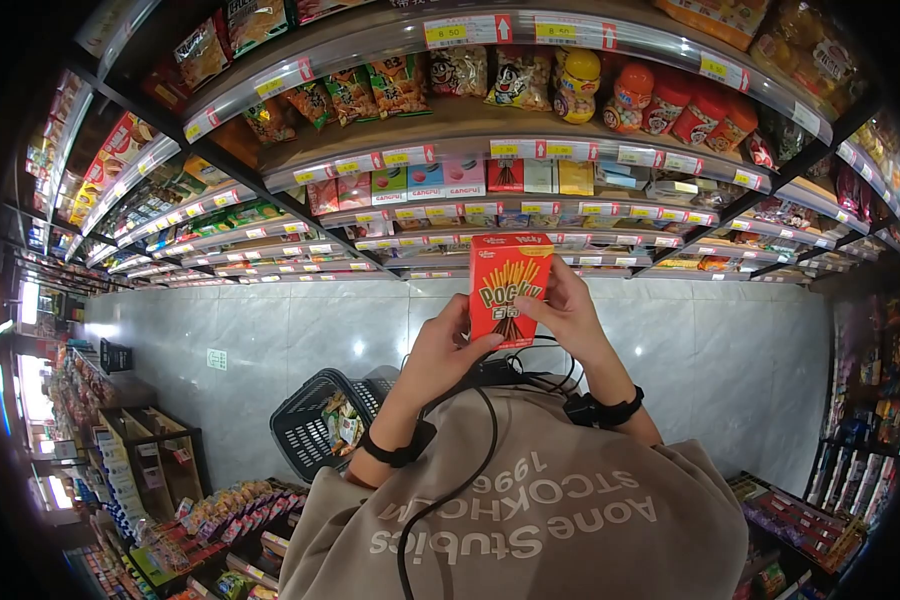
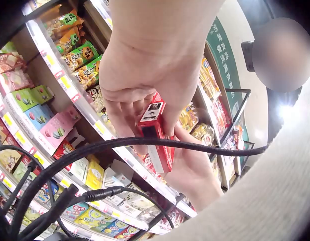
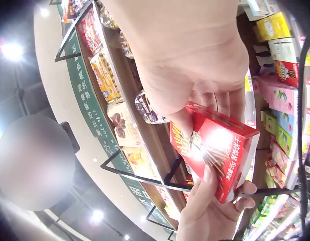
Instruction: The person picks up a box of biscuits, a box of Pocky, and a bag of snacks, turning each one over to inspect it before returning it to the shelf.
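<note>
Both hands hold a red Pocky box (image 1: pixel 510 285) upright in front of the body, its printed front facing up to the head camera. At the box's lower left corner, the left hand (image 1: pixel 448 338) grips with the thumb on the front and fingers behind. The right hand (image 1: pixel 570 308) holds the right side, its thumb lying across the front print. In the right wrist view the box (image 3: pixel 215 150) sits between the two hands, and its white bottom edge shows. The left wrist view shows the narrow side of the box (image 2: pixel 157 135).
Snack shelves (image 1: pixel 450 160) curve across the front, with more biscuit boxes (image 1: pixel 505 177) on a middle row. A dark shopping basket (image 1: pixel 310 425) with packets inside stands on the grey tiled floor (image 1: pixel 240 335) at the left. A black cable (image 1: pixel 490 420) runs over the sweatshirt.
</note>
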Available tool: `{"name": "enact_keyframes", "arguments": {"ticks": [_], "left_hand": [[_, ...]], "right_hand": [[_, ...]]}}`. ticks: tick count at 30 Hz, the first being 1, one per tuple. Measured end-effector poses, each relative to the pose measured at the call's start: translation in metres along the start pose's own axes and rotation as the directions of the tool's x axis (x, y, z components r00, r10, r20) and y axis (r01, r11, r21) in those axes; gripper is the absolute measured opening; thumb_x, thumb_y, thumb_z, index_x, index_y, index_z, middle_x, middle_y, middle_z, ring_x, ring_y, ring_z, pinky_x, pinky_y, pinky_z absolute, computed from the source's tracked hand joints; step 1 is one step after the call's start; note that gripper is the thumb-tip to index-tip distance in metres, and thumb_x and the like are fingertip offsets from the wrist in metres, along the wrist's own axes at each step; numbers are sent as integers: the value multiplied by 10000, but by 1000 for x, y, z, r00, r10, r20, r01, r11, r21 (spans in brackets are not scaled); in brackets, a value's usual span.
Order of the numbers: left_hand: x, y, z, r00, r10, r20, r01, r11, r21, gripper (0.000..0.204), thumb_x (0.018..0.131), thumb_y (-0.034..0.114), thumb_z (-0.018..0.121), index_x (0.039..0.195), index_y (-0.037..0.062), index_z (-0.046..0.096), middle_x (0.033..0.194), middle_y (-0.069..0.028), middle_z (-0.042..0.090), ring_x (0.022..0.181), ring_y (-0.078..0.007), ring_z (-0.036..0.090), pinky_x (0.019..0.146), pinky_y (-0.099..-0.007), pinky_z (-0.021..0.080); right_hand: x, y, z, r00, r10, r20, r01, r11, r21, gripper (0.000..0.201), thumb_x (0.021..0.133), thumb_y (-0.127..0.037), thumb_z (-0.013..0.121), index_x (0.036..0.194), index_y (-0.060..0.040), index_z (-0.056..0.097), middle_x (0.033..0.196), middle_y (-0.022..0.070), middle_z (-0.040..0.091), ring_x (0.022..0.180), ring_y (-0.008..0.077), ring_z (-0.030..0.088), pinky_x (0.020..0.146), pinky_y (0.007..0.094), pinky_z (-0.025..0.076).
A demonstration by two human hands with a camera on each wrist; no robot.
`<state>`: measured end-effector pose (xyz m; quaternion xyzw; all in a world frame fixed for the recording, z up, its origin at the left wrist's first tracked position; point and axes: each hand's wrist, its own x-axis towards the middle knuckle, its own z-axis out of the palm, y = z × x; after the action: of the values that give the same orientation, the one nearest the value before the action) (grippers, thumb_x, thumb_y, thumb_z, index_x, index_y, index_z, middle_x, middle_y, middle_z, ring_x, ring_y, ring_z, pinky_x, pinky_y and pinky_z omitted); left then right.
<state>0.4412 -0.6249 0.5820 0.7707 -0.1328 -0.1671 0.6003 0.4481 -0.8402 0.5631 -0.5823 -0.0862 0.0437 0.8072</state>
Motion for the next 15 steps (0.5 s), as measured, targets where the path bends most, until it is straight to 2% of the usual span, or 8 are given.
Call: {"name": "enact_keyframes", "arguments": {"ticks": [15], "left_hand": [[0, 0, 0, 1000, -14, 4, 14, 997, -81, 366, 903, 117, 738, 1182, 4, 530, 1015, -104, 722, 868, -107, 669, 726, -260, 538]], "right_hand": [[1, 2, 2, 1000, 12, 8, -12, 1000, 8, 561, 929, -31, 685, 1418, -18, 410, 1237, 92, 631, 1115, 148, 619, 966, 325, 508]]}}
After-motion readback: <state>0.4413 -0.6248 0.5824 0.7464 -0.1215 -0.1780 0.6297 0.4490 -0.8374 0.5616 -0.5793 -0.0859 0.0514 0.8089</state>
